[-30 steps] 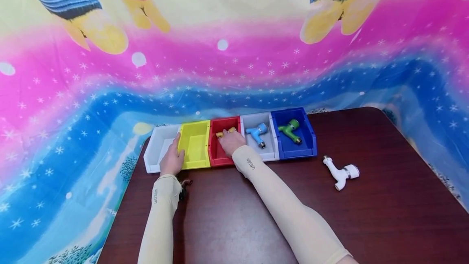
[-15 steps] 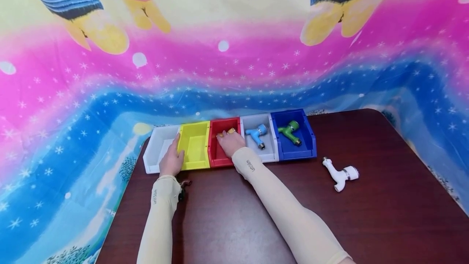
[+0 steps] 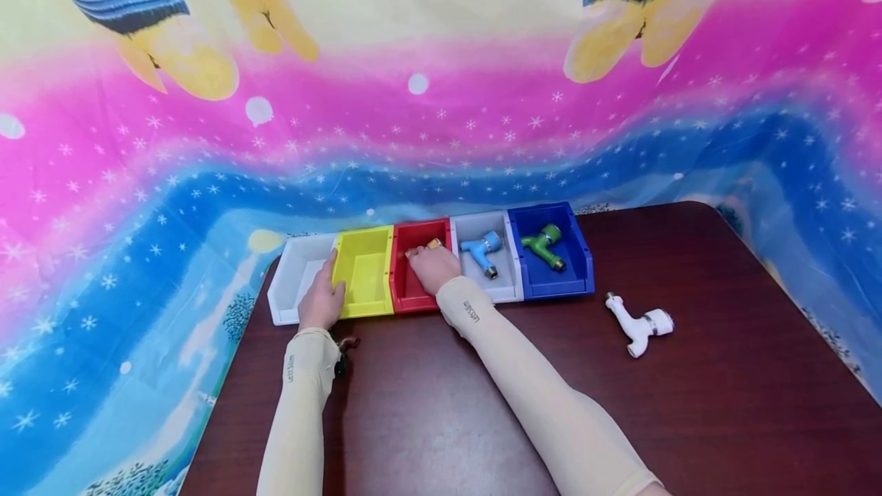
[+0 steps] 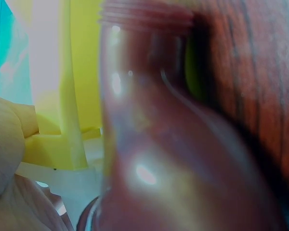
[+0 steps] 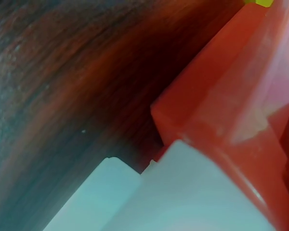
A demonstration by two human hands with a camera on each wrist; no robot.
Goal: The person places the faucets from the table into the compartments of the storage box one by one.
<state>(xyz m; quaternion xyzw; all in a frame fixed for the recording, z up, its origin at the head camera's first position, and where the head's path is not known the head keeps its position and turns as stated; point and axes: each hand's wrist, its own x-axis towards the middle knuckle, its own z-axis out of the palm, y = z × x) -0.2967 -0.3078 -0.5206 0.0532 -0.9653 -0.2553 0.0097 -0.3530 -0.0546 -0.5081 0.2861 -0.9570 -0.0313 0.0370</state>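
Note:
My left hand [image 3: 321, 298] rests over the wall where the left white bin [image 3: 284, 298] meets the yellow bin [image 3: 367, 266]. Its index finger points straight forward along that wall, and the thumb is on the yellow side. My right hand [image 3: 436, 269] reaches into the red bin [image 3: 412, 302] with curled fingers, holding a yellow-orange faucet [image 3: 433, 243] that the hand partly hides. Beside my left wrist lies a dark brown faucet [image 3: 350, 343], mostly hidden by the sleeve; its glossy body [image 4: 154, 144] fills much of the left wrist view.
Right of the red bin, a light grey bin [image 3: 508, 291] holds a blue faucet [image 3: 483, 249], and a blue bin [image 3: 577, 282] holds a green one. A white faucet [image 3: 641, 330] lies on the dark wooden table [image 3: 441, 412]. A printed cloth [image 3: 441, 128] hangs behind the row.
Almost nothing differs: my right fingers shift slightly over the yellow-orange faucet in the red bin. My left hand, the bins and the other faucets stay in place.

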